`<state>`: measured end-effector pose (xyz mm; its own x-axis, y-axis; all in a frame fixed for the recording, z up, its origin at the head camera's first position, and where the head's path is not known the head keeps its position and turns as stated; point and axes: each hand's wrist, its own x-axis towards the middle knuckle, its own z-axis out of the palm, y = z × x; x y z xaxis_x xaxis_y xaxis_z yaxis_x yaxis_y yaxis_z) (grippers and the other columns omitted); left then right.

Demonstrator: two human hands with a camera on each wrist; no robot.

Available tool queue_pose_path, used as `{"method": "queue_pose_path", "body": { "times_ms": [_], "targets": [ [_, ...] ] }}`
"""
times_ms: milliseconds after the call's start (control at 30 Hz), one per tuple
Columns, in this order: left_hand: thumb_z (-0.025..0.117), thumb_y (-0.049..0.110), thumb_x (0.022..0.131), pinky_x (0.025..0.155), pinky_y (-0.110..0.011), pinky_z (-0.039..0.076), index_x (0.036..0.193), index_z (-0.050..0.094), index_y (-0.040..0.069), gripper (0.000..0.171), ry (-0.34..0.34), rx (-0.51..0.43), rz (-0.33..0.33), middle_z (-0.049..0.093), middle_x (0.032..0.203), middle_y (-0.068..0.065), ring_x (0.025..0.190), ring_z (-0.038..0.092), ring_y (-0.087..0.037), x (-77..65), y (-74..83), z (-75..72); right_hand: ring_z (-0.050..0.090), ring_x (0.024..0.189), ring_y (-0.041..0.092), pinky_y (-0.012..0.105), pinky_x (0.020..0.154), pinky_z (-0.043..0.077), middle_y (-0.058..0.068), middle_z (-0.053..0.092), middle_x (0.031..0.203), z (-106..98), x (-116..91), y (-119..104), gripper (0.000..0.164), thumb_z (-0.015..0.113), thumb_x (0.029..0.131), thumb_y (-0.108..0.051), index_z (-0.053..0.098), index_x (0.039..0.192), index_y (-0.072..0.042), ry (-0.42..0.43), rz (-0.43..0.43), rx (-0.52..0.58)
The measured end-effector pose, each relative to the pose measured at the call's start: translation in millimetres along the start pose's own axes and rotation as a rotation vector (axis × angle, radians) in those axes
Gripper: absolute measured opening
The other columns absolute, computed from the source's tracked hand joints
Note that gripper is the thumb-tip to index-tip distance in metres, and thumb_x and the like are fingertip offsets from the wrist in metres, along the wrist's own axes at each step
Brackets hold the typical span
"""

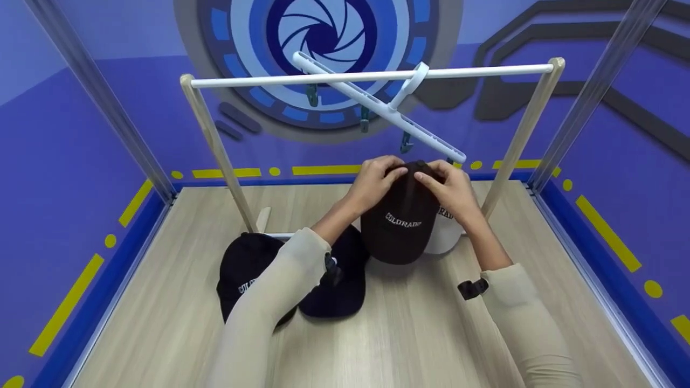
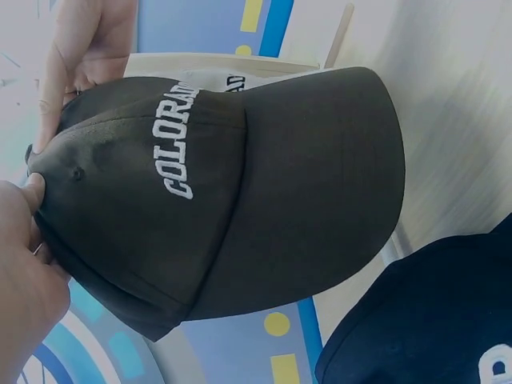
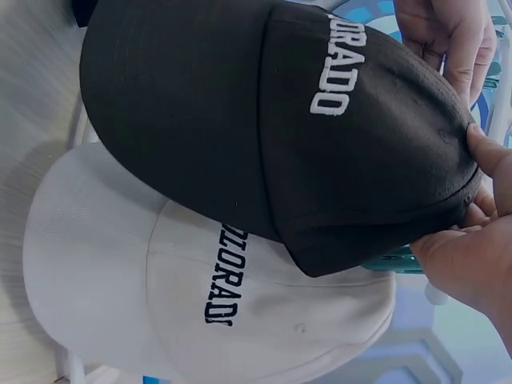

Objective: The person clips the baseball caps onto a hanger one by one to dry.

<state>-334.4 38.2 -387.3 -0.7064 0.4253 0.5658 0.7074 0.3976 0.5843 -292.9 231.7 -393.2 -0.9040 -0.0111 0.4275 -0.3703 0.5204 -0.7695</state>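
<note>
A dark brown cap [image 1: 396,242] with COLORADO in white letters hangs brim down between both hands. My left hand [image 1: 374,183] pinches the top of its crown from the left, and my right hand [image 1: 452,188] pinches it from the right. Just above is a white hanger [image 1: 377,108] with several dark green clips [image 1: 406,143]. Behind the brown cap, a white cap [image 3: 184,272] with dark lettering hangs brim down, partly covered. A green clip [image 3: 396,262] shows at its crown in the right wrist view.
The hanger hooks over the white bar of a wooden-sided rack [image 1: 242,82] and slants down to the right. On the wooden table [image 1: 409,334] lie a black cap [image 1: 250,258] and a navy cap [image 1: 345,285], both partly behind the left forearm. Blue printed walls surround the table.
</note>
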Motion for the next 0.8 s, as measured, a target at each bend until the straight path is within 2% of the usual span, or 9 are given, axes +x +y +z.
{"method": "queue_pose_path", "body": {
  "times_ms": [400, 800],
  "targets": [
    [0.058, 0.026, 0.094, 0.081, -0.018, 0.047, 0.104, 0.070, 0.009, 0.023, -0.005, -0.012, -0.003, 0.069, 0.101, -0.002, 0.094, 0.062, -0.009, 1.2, -2.4, -0.8, 0.062, 0.081, 0.010, 0.019, 0.069, 0.046, 0.002, 0.070, 0.094, 4.7, 1.5, 2.2, 0.035, 0.069, 0.084, -0.042, 0.068, 0.100, -0.011, 0.076, -0.024, -0.044],
    [0.058, 0.028, 0.094, 0.083, -0.018, 0.046, 0.106, 0.068, 0.011, 0.023, -0.039, -0.010, -0.013, 0.068, 0.102, 0.000, 0.096, 0.061, -0.008, 2.1, -5.9, -3.4, 0.063, 0.083, 0.009, 0.018, 0.070, 0.046, 0.001, 0.071, 0.094, 5.9, 1.8, 3.2, 0.033, 0.069, 0.084, -0.042, 0.069, 0.099, -0.012, 0.079, -0.047, -0.022]
  ]
}}
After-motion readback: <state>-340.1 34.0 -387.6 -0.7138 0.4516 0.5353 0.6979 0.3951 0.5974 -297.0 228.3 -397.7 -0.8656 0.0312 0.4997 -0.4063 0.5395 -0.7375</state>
